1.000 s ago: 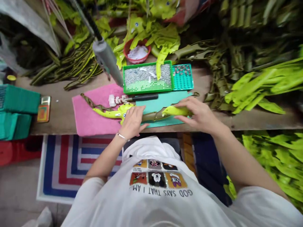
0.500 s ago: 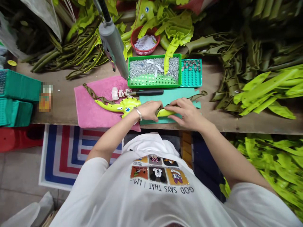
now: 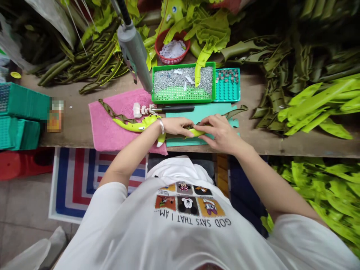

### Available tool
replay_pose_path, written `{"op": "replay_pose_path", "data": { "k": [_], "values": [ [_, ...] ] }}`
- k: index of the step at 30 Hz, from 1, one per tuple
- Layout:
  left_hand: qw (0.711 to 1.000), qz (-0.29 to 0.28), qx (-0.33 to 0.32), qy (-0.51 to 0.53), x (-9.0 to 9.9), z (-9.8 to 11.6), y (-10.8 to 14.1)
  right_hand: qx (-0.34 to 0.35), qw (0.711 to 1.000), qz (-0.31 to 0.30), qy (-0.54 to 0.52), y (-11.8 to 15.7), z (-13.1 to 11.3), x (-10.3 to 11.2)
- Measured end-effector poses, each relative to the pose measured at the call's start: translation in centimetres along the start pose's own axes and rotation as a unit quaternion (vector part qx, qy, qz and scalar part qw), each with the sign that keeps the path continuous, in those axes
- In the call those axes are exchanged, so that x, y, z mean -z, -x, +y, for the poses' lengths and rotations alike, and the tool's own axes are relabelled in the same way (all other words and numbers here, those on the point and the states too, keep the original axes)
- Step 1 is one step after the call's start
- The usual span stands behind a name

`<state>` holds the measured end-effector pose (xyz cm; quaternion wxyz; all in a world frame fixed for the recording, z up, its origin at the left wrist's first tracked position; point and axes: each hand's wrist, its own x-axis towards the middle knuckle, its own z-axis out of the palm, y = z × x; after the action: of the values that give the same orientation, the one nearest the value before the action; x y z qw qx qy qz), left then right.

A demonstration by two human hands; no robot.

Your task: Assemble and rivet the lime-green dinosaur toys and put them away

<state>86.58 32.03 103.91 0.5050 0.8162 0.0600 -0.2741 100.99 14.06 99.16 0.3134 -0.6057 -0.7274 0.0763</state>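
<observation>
Between my hands is a lime-green plastic toy piece with an olive-green piece sticking out past my right fingers. My left hand is closed on its left end, thumb and fingertips pinching the edge. From the other side, my right hand grips it with bent fingers. Under and beside my left wrist, a lime-green dinosaur-like toy part with a long curved end lies on a pink cloth, an olive piece along it. My left forearm partly covers its head.
A black-handled tool lies behind my hands on a turquoise mat. Further back stand a green tray of screws and a red basket. A grey hanging power driver is left of the tray. Lime-green parts lie right.
My left hand has shifted slightly, its fingers now straighter and its wrist further over the toy's head. The right hand stays on the lime-green piece, nearly in place.
</observation>
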Motion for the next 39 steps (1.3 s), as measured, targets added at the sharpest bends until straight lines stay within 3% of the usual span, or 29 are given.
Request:
{"op": "replay_pose_path", "data": {
  "k": [3, 6, 8, 10, 12, 13, 15, 18, 21, 28, 39],
  "values": [
    [1.000, 0.014, -0.014, -0.011, -0.1, -0.1, -0.1, -0.020, 0.999, 0.029, 0.017, 0.5, -0.6, 0.0],
    [0.999, 0.012, -0.025, -0.024, 0.0, -0.1, 0.1, -0.130, 0.978, 0.160, -0.021, 1.9, -1.1, -0.2],
    [0.999, 0.011, -0.026, -0.037, 0.1, 0.0, 0.2, -0.267, 0.908, 0.303, -0.110, 2.9, -1.1, -0.6],
    [0.999, 0.011, -0.026, -0.046, 0.2, 0.0, 0.3, -0.388, 0.793, 0.391, -0.259, 3.5, -0.9, -1.2],
    [0.999, 0.006, -0.027, -0.047, 0.2, 0.0, 0.4, -0.451, 0.694, 0.364, -0.427, 3.4, -0.9, -1.7],
    [0.999, 0.005, -0.026, -0.046, 0.2, 0.0, 0.4, -0.462, 0.660, 0.328, -0.494, 3.2, -0.9, -2.0],
    [0.999, 0.003, -0.022, -0.042, 0.3, 0.0, 0.4, -0.467, 0.614, 0.275, -0.574, 2.5, -1.1, -2.2],
    [0.999, 0.002, -0.014, -0.033, 0.3, 0.1, 0.5, -0.476, 0.572, 0.270, -0.611, 1.6, -1.3, -2.2],
    [0.999, 0.001, -0.009, -0.044, 0.3, 0.2, 0.5, -0.477, 0.554, 0.278, -0.623, 1.3, -1.3, -2.1],
    [0.997, 0.034, -0.008, -0.071, 0.1, 0.3, 0.6, -0.450, 0.549, 0.319, -0.628, 1.0, -1.5, -2.3],
    [0.999, 0.008, -0.003, -0.054, 0.4, 0.5, 0.8, -0.461, 0.543, 0.303, -0.633, 1.2, -1.4, -2.5]
  ]
}}
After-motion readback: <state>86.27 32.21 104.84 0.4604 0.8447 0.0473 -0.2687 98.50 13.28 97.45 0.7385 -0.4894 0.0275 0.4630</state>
